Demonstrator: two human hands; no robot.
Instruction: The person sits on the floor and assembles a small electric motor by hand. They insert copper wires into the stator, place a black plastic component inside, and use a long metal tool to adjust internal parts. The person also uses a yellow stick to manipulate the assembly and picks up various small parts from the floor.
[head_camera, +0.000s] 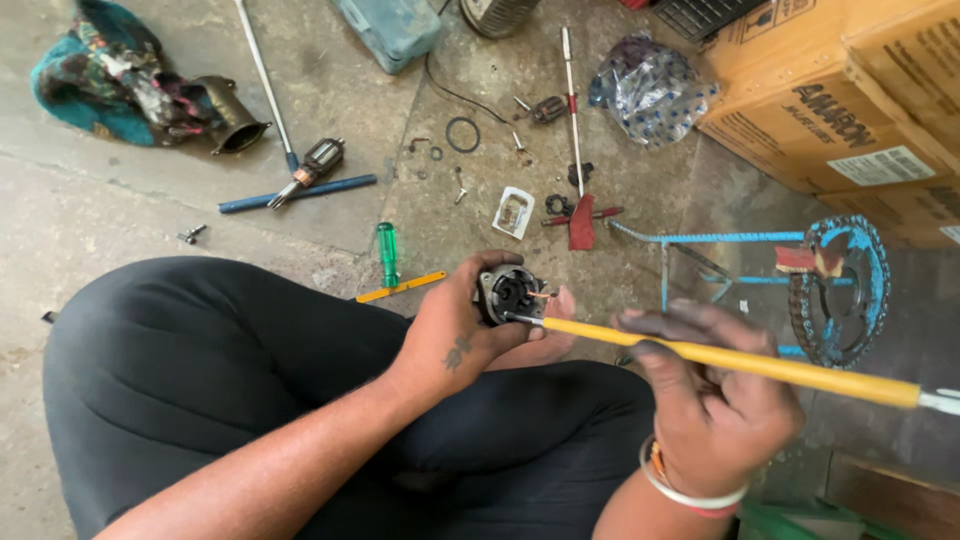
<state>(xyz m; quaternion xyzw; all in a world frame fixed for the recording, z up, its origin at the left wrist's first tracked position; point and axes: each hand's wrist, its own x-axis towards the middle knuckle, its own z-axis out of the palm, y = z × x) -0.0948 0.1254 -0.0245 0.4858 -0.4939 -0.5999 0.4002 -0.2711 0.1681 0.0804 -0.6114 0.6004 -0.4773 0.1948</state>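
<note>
Your left hand (455, 335) is gripping a small round motor housing (508, 293), fingers curled closed around it, above your knee. Your right hand (705, 395) is pinching the yellow-handled screwdriver (730, 360), fingers wrapped shut on the handle, its tip touching the housing's face. Beyond the housing, a green screwdriver (387, 253) and a yellow strip (400, 287) are lying on the concrete floor (120, 200). Further out are sitting a motor armature (318, 160), a rubber ring (462, 134), and cardboard boxes (850, 100).

The screwdriver handle (740, 362) was yellow, the motor part (510, 292) black and grey. A second screwdriver (387, 253) was green, the rod (298, 193) blue, the sprocket (838, 290) light blue, the boxes (840, 90) tan, the trousers (230, 370) black.
</note>
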